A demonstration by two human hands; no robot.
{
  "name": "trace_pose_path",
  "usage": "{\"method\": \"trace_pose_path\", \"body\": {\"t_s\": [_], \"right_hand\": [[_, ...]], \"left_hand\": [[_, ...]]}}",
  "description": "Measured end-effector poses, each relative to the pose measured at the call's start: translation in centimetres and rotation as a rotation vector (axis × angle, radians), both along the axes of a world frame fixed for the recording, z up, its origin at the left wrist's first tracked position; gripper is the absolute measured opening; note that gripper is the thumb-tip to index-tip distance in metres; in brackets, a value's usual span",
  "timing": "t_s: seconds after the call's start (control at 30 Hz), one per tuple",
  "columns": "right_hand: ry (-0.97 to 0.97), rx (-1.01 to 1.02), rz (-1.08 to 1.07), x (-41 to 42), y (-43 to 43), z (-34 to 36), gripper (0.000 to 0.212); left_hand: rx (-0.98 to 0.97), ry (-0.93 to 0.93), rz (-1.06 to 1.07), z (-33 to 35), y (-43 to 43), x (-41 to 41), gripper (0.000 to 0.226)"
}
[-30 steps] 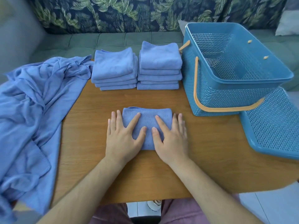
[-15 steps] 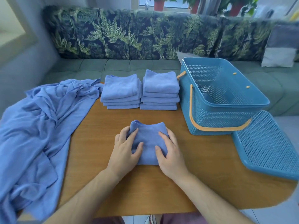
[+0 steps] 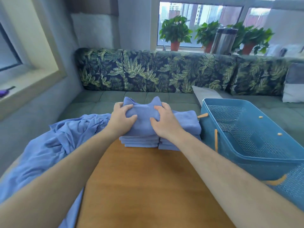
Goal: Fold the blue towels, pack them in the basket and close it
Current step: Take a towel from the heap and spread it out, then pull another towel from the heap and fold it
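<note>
Grip was two-handed: we saw the left hand (image 3: 120,118) and the right hand (image 3: 164,120) each curled round one side of a folded towel (image 3: 142,120), fingers over its far edge, where two corners poked up. The towel sat on or just above the outer stack (image 3: 139,141), the one farther from the basket; whether they touched we could not tell. An inner stack (image 3: 187,124) stood between that one and the basket (image 3: 238,163), just beside its wall. The basket was open, with no towel visible inside; its lid (image 3: 292,183) lay against the basket's near side. Unfolded blue cloth (image 3: 57,145) was heaped well apart from the basket, beyond both stacks. We judged the towel light, soft and limp, not slippery: taken by one corner it would sag and unfold, so the hold belonged at both sides, layers pinched together.
</note>
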State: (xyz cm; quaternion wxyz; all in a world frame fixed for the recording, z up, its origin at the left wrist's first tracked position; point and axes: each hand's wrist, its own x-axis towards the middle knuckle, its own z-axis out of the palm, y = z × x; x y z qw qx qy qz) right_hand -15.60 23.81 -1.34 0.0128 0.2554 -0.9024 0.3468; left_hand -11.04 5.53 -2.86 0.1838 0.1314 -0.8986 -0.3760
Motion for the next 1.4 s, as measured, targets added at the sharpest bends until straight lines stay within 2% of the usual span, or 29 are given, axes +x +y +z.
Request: {"method": "trace_pose_path", "body": {"t_s": [0.1,0.13,0.23,0.3,0.4,0.47,0.53,0.6,0.63,0.77,0.87,0.93,1.03,1.17,1.3,1.4], "right_hand": [[-0.034,0.117,-0.008,-2.8,-2.2,-0.3,0.052],[-0.043,0.198,-0.008,-3.4,-2.7,-0.8,0.050],[-0.038,0.616,-0.035,-4.3,-3.8,-2.4,0.047],[0.081,0.720,-0.097,-4.4,-4.3,-2.2,0.046],[0.337,0.602,-0.090,-4.7,-5.4,-1.5,0.056],[0.365,0.574,-0.048,-5.2,-6.3,-2.3,0.061],[0.230,0.610,-0.019,-5.5,-6.9,-4.6,0.057],[0.045,0.654,-0.011,-5.3,-7.0,-7.5,0.058],[0.008,0.658,-0.017,-5.3,-7.0,-8.6,0.059],[0.027,0.667,-0.038,-5.3,-7.2,-9.1,0.058],[0.061,0.756,-0.025,-4.7,-7.2,-7.6,0.058],[0.163,0.756,0.003,-3.6,-7.3,-6.1,0.057],[0.341,0.640,0.078,-1.2,-8.4,-4.1,0.053],[0.322,0.492,0.187,3.0,-11.6,-3.4,0.048],[0.318,0.348,0.283,7.9,-16.1,-4.2,0.072],[0.259,0.386,0.342,11.1,-19.4,-5.5,0.044]], "left_hand": [[-0.058,-0.083,0.030,-0.6,-1.8,-3.8,0.051],[-0.083,-0.146,0.030,-1.3,-2.1,-4.5,0.050],[-0.231,-0.436,-0.007,-4.0,-2.2,-5.4,0.048],[-0.265,-0.461,0.023,-4.7,-2.2,-5.6,0.047],[-0.400,-0.172,0.065,-3.8,-2.2,-6.2,0.047],[-0.459,-0.057,0.031,-3.8,-2.0,-6.8,0.049],[-0.446,-0.116,-0.034,-5.3,-1.9,-7.1,0.059],[-0.488,-0.234,-0.122,-8.6,-2.0,-7.1,0.087],[-0.491,-0.270,-0.135,-10.2,-2.2,-6.9,0.089],[-0.394,-0.310,-0.083,-10.3,-1.6,-6.6,0.060],[-0.393,-0.374,-0.077,-8.8,-1.3,-6.4,0.054],[-0.383,-0.342,-0.087,-7.8,-1.4,-5.3,0.053],[-0.318,-0.193,-0.059,-6.1,-2.6,-2.7,0.050],[-0.372,-0.078,0.012,-4.5,-6.2,3.0,0.064],[-0.431,-0.137,0.150,-3.5,-9.9,9.8,0.047],[-0.475,-0.260,0.281,-4.4,-12.6,14.3,0.032]]}}
